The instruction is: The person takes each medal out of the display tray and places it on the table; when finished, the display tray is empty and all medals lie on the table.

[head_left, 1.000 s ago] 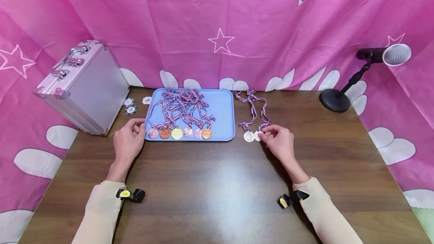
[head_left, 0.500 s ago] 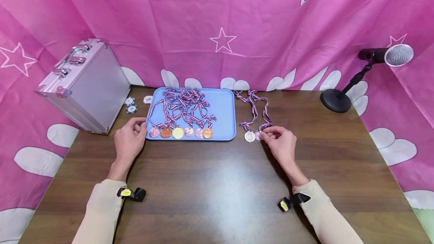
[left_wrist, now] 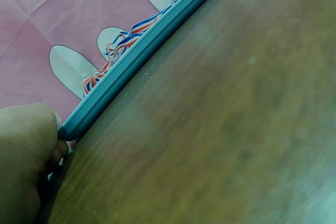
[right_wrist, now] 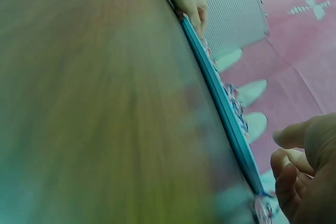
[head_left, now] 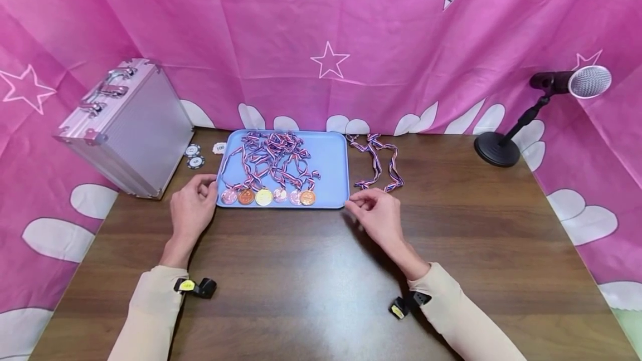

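A blue tray [head_left: 329,169] lies near the back of the table, bearing several medals [head_left: 263,197] in a row along its front edge, gold, copper-coloured and pinkish, with striped ribbons [head_left: 276,149] heaped behind. My left hand [head_left: 191,208] grips its left front corner; in the left wrist view the thumb is on top and fingers are below. My right hand [head_left: 378,219] is at the right front corner, fingertips right at the rim, thumb and fingers apart in the right wrist view [right_wrist: 310,161]. Two more striped ribbons [head_left: 393,170] lie right of the tray, their medals hidden behind this hand.
A silver case [head_left: 132,127] stands at the back left, with poker chips [head_left: 195,161] and a white 100 plaque [head_left: 219,148] beside it. On the back right stands a microphone [head_left: 589,82] on a black stand [head_left: 496,149]. Pink curtain [head_left: 281,43] surrounds the table [head_left: 301,283].
My right hand has let go of the medal right of the tray and moved left to the tray's right front corner. The left hand stays on the tray.
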### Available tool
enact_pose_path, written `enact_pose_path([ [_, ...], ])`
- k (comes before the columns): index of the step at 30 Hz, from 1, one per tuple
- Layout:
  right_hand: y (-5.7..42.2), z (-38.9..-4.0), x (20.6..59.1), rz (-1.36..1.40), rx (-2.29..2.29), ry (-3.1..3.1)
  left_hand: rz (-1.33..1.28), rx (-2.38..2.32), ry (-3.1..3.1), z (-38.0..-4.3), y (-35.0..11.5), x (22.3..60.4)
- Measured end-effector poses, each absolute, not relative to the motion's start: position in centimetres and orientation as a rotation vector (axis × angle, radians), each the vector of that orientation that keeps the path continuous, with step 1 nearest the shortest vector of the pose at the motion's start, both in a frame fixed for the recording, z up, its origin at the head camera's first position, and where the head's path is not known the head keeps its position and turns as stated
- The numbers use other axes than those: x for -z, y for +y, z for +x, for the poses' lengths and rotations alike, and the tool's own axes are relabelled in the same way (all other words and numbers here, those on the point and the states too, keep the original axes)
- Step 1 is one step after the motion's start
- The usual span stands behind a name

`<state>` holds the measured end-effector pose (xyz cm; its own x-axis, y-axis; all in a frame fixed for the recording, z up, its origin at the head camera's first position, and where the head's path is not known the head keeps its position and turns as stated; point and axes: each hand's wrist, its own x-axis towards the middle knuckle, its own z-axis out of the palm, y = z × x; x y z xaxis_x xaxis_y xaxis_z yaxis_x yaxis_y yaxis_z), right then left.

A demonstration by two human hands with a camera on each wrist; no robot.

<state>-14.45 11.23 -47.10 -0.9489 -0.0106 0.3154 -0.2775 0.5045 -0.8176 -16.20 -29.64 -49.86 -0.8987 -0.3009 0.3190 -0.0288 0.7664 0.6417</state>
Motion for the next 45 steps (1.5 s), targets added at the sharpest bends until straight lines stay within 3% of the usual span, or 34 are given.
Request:
enact_pose_path([
  [7,7.2,-15.6,46.9,0.285,-1.415,-2.537,0.257,0.925,-2.561,-16.1,-29.5,49.8],
  [18,3.4,-17.8,47.3,0.278,-0.876,-2.744,0.243,0.931,-2.563,-16.1,-29.4,49.6],
  [27,2.9,-20.4,51.3,0.227,-0.899,-2.824,0.248,0.932,-2.568,-16.1,-29.4,49.7],
  [31,3.0,-20.4,50.9,0.267,-1.011,-2.804,0.263,0.936,-2.568,-16.1,-29.5,49.7],
  [45,6.1,-18.8,42.7,0.172,-1.968,-2.249,0.255,0.912,-2.56,-16.2,-29.8,49.9],
])
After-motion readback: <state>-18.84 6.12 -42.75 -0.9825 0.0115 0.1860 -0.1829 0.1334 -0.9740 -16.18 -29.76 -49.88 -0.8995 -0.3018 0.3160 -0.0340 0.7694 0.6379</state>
